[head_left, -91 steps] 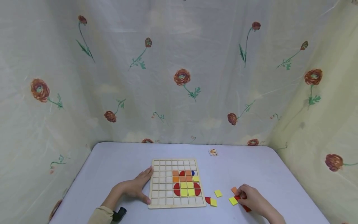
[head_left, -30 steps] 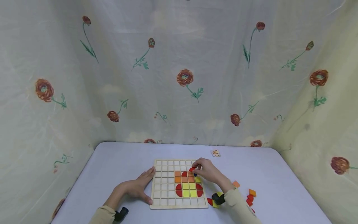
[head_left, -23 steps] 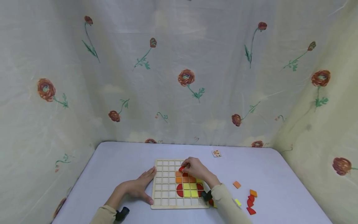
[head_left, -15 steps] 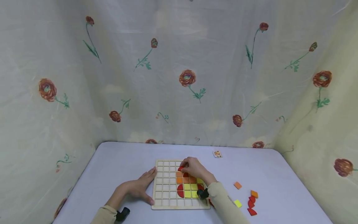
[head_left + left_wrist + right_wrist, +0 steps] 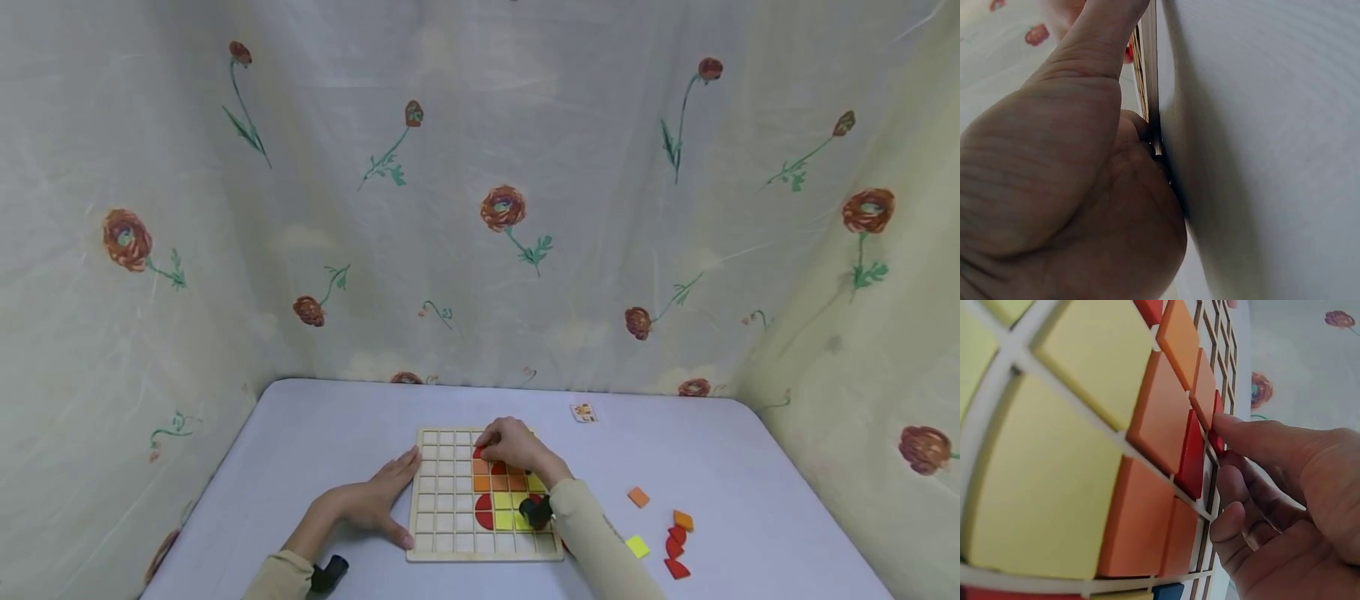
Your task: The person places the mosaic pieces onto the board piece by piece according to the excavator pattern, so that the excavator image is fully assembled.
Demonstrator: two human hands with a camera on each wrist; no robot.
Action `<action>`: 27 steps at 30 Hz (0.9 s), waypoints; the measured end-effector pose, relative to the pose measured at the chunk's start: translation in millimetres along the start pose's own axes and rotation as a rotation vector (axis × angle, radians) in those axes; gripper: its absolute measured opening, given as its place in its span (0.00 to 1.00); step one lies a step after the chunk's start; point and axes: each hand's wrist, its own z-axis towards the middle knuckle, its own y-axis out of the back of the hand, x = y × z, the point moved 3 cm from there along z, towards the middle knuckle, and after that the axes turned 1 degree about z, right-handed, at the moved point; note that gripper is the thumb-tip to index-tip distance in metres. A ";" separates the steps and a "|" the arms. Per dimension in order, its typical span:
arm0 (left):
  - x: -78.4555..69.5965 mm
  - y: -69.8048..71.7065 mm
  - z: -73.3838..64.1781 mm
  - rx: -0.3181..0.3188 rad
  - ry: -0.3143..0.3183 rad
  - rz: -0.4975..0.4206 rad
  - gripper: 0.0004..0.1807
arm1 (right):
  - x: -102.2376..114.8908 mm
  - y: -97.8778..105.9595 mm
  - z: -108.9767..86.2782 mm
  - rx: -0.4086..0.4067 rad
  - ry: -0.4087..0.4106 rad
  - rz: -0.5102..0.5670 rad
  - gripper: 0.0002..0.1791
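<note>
A wooden grid board (image 5: 445, 503) lies on the white table, its right half partly filled with yellow, orange and red tiles. My left hand (image 5: 367, 502) rests along the board's left edge, thumb and fingers spread. In the left wrist view, that hand (image 5: 1072, 169) is against the board's side (image 5: 1149, 69). My right hand (image 5: 517, 446) pinches a red curved-edged tile (image 5: 478, 452) at a cell just above an orange tile (image 5: 481, 467). In the right wrist view, the thumb lies on this red tile (image 5: 1217, 440). A blue piece (image 5: 1167, 592) shows at the lower edge there.
Right of the board lie a yellow tile (image 5: 637, 547), an orange tile (image 5: 638, 497), another orange tile (image 5: 683, 520) and several red tiles (image 5: 674, 547). A small picture card (image 5: 583, 413) lies behind the board. Flowered curtains (image 5: 502, 292) surround the table.
My right hand has moved from the loose tiles at the right to the board with a red tile, then leftward across its upper rows. The left hand keeps its place at the board's edge.
</note>
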 end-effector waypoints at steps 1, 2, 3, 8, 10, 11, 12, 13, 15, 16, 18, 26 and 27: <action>-1.0 0.0 -0.1 0.001 0.000 -0.001 0.73 | 0.3 0.2 -0.2 -0.004 0.003 -0.005 0.06; -1.7 0.1 -0.2 0.001 -0.001 0.004 0.73 | 0.4 0.3 -0.6 -0.008 0.002 -0.011 0.06; -2.4 0.2 -0.5 0.000 -0.003 0.008 0.73 | 0.8 0.5 -0.9 -0.012 0.001 -0.015 0.06; -2.8 0.3 -0.8 -0.005 -0.008 0.030 0.73 | 3.0 0.3 -3.4 -0.024 0.004 -0.016 0.05; -2.1 0.0 -0.4 -0.006 -0.010 0.033 0.73 | 4.0 -0.1 -5.0 -0.022 0.010 -0.010 0.06; -1.9 -0.2 -0.2 -0.007 -0.011 0.031 0.73 | 4.3 -0.1 -6.2 -0.023 0.015 -0.012 0.06; -1.6 -0.5 0.0 -0.005 -0.011 0.031 0.73 | 4.3 0.2 -7.3 -0.027 0.018 -0.013 0.07; -1.6 -0.5 0.0 -0.007 -0.014 0.029 0.73 | 4.3 0.9 -9.1 -0.035 0.025 -0.018 0.08; -0.9 -0.8 0.5 -0.008 -0.016 0.028 0.73 | 5.2 4.6 -14.3 -0.059 0.031 -0.028 0.08; -0.7 -1.0 0.7 -0.008 -0.018 0.030 0.73 | 5.0 7.0 -17.3 -0.072 0.032 -0.033 0.08; -0.2 -1.2 1.2 -0.011 -0.021 0.027 0.73 | 5.1 13.4 -25.5 -0.098 0.031 -0.036 0.09; -0.3 -0.8 0.3 -0.011 -0.030 0.026 0.73 | -2.4 42.6 -78.8 -0.086 -0.024 -0.064 0.08; -0.3 -0.5 0.1 -0.011 -0.032 0.025 0.73 | -4.5 45.5 -87.1 -0.072 -0.046 -0.065 0.09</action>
